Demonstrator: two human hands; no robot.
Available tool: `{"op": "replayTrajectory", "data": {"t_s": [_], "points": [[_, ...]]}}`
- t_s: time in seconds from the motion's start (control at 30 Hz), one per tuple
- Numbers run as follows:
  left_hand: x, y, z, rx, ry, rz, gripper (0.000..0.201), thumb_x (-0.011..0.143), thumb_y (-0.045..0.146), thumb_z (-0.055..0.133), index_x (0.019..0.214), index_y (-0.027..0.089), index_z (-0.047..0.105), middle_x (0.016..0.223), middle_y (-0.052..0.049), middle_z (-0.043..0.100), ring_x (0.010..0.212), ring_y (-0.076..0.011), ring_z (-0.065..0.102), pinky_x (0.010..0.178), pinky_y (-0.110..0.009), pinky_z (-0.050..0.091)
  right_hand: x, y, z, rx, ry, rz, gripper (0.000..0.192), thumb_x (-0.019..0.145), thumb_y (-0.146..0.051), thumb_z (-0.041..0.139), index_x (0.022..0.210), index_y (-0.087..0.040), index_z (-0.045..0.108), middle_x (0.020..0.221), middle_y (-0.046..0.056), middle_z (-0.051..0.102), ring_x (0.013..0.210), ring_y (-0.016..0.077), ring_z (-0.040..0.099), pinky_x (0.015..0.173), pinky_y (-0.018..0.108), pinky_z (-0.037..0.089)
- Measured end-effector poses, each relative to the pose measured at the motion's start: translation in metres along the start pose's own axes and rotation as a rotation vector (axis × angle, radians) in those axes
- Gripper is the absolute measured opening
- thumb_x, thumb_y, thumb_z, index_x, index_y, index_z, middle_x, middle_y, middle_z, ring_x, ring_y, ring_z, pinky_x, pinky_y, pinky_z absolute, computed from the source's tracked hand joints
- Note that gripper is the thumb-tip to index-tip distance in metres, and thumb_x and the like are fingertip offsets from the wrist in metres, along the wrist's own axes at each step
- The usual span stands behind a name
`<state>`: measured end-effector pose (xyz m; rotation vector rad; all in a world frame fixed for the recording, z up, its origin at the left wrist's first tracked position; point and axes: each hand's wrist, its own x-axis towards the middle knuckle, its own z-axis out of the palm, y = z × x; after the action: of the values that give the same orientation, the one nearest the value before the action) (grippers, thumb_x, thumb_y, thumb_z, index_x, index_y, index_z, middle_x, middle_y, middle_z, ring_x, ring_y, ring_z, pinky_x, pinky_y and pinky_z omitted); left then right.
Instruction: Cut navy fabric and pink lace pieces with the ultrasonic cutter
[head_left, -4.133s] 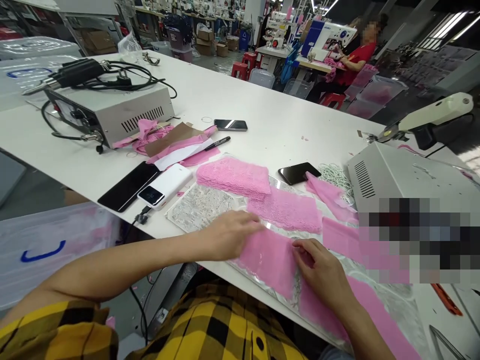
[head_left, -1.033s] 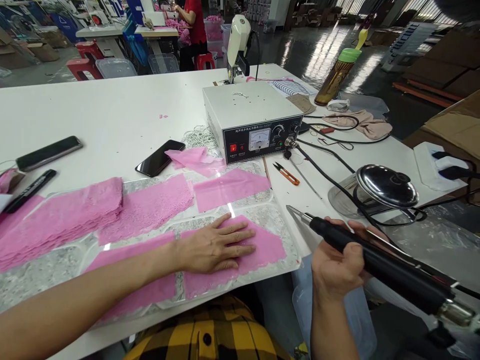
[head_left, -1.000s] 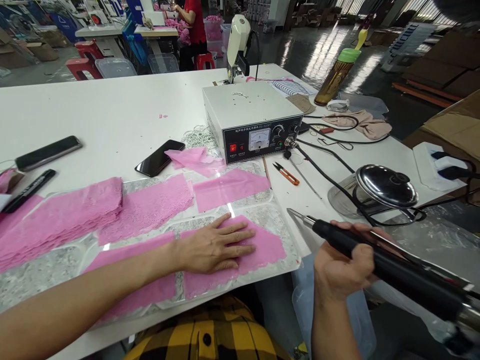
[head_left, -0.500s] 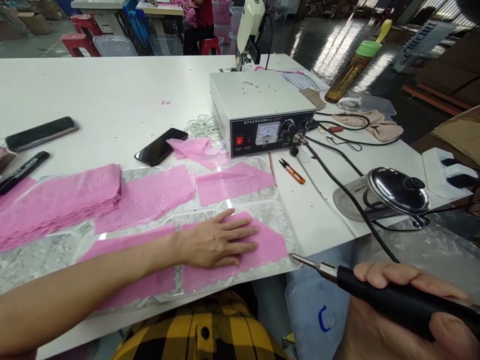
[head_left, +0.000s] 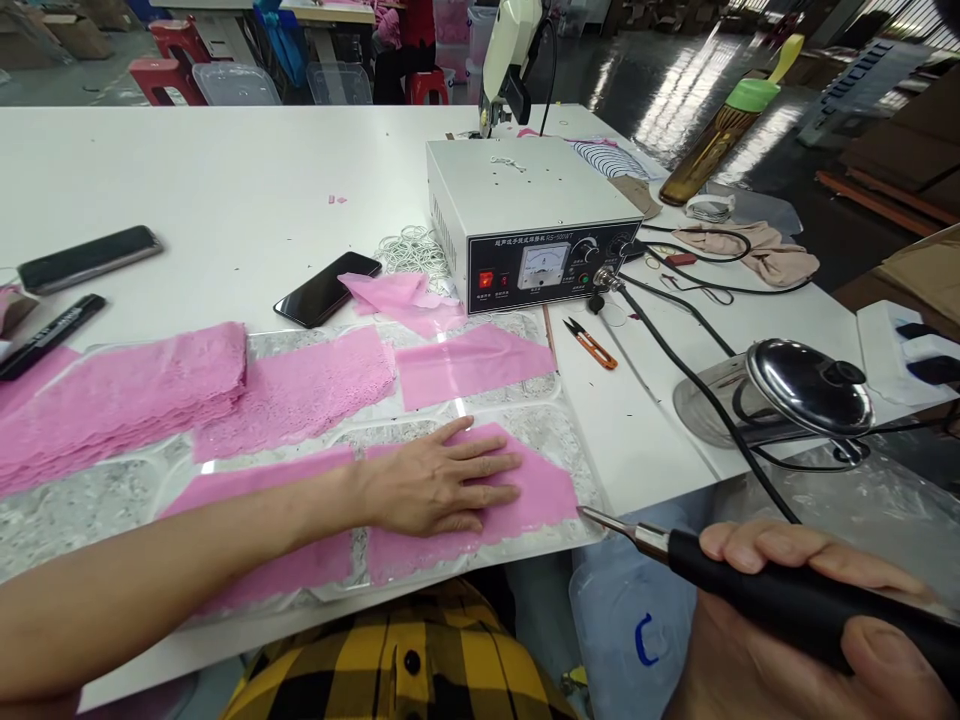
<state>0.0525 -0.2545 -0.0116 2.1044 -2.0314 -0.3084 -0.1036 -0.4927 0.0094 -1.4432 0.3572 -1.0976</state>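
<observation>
My left hand (head_left: pixel 435 482) lies flat, fingers spread, pressing a pink lace piece (head_left: pixel 544 495) onto a clear plastic sheet (head_left: pixel 97 510) at the table's near edge. My right hand (head_left: pixel 795 640) grips a black welding wand (head_left: pixel 757 592). The wand's metal tip (head_left: pixel 600 518) points left and sits at the lace piece's right corner. A black cable (head_left: pixel 690 385) runs from the wand to the white control box (head_left: pixel 525 215). Another pink lace strip (head_left: pixel 262 530) lies under my left forearm.
A stack of pink lace (head_left: pixel 120 395), a lace piece (head_left: pixel 300 385) and a plain pink piece (head_left: pixel 469 362) lie beyond my hand. Two phones (head_left: pixel 326 288) (head_left: pixel 86 258), orange snips (head_left: pixel 592 343), a steel-lidded glass pot (head_left: pixel 787 395) and a green-capped bottle (head_left: pixel 720 130) stand around.
My right hand brought the wand down and leftward from above the table's right side until its tip reached the lace piece's right corner. My left hand has stayed flat on the lace.
</observation>
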Motion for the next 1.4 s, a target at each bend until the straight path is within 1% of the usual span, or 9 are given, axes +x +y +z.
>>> {"op": "replayTrajectory", "data": {"t_s": [0.2,0.3,0.53,0.67,0.83,0.97,1.1,1.23,1.4], "points": [[-0.0001,0.0008,-0.0017,-0.014,0.027,0.002,0.047,0.1,0.042,0.039,0.144,0.026,0.043,0.154,-0.006,0.034,0.146,-0.0251,0.026,0.122,-0.051,0.009,0.0005,0.0011,-0.0033,-0.037,-0.024,0.026,0.007,0.065,-0.029,0.048,0.071,-0.026,0.05,0.067,0.0,0.044,0.049,0.0183,0.04,0.046,0.037,0.037],[-0.0005,0.0007,-0.0002,-0.006,0.032,0.008,0.047,0.1,0.041,0.039,0.144,0.025,0.043,0.154,-0.007,0.034,0.146,-0.0255,0.026,0.121,-0.052,0.008,0.0016,-0.0001,-0.0032,-0.055,-0.029,0.013,0.008,0.065,-0.029,0.047,0.072,-0.026,0.05,0.067,0.001,0.043,0.049,0.0184,0.04,0.046,0.038,0.037],[-0.0006,0.0007,0.0024,0.005,-0.026,-0.009,0.049,0.101,0.043,0.034,0.146,0.024,0.04,0.156,-0.007,0.028,0.148,-0.0246,0.02,0.121,-0.053,0.004,0.0039,-0.0046,-0.0019,-0.052,-0.001,-0.031,0.007,0.07,-0.032,0.047,0.072,-0.027,0.05,0.069,0.001,0.04,0.052,0.0184,0.038,0.047,0.036,0.035],[-0.0004,0.0011,0.0015,-0.015,-0.026,-0.024,0.047,0.101,0.042,0.037,0.145,0.026,0.041,0.156,-0.005,0.03,0.147,-0.0236,0.022,0.121,-0.051,0.004,0.0025,-0.0041,-0.0008,-0.037,0.007,-0.017,0.01,0.065,-0.029,0.047,0.073,-0.027,0.053,0.067,0.001,0.042,0.051,0.0189,0.038,0.046,0.037,0.035],[-0.0005,0.0006,0.0021,-0.009,-0.024,-0.011,0.047,0.101,0.043,0.036,0.145,0.025,0.041,0.156,-0.006,0.03,0.147,-0.0244,0.023,0.121,-0.052,0.004,0.0013,-0.0023,0.0006,-0.027,0.016,0.0,0.013,0.062,-0.027,0.046,0.074,-0.026,0.053,0.066,0.001,0.042,0.05,0.0184,0.038,0.046,0.037,0.036],[-0.0013,0.0003,0.0037,0.011,0.012,0.007,0.048,0.101,0.042,0.036,0.144,0.023,0.042,0.155,-0.008,0.031,0.146,-0.0254,0.024,0.121,-0.052,0.005,0.0015,-0.0016,0.0022,0.01,0.012,0.013,0.016,0.061,-0.027,0.048,0.076,-0.025,0.055,0.066,0.0,0.044,0.051,0.018,0.04,0.047,0.037,0.036],[-0.0018,-0.0002,0.0035,0.028,0.046,0.025,0.047,0.101,0.042,0.038,0.143,0.022,0.044,0.154,-0.009,0.034,0.145,-0.0262,0.028,0.121,-0.053,0.009,0.0028,0.0,0.0036,0.021,0.028,0.021,0.023,0.054,-0.027,0.046,0.074,-0.026,0.057,0.064,-0.001,0.047,0.048,0.0186,0.04,0.044,0.037,0.037],[-0.0013,-0.0006,0.0027,0.034,0.03,0.026,0.048,0.101,0.043,0.035,0.144,0.022,0.043,0.155,-0.009,0.032,0.145,-0.0263,0.027,0.12,-0.054,0.009,0.0051,0.0013,0.0026,0.009,0.048,0.02,0.026,0.049,-0.027,0.041,0.069,-0.028,0.057,0.061,-0.002,0.047,0.044,0.0187,0.039,0.042,0.038,0.036],[-0.0005,-0.0001,0.0032,0.034,0.008,0.016,0.048,0.102,0.043,0.033,0.144,0.022,0.042,0.156,-0.008,0.03,0.146,-0.0258,0.024,0.121,-0.054,0.007,0.006,-0.0003,0.0043,0.03,0.032,0.041,0.026,0.049,-0.025,0.041,0.069,-0.028,0.058,0.059,-0.001,0.046,0.045,0.0191,0.04,0.043,0.037,0.035]]}}
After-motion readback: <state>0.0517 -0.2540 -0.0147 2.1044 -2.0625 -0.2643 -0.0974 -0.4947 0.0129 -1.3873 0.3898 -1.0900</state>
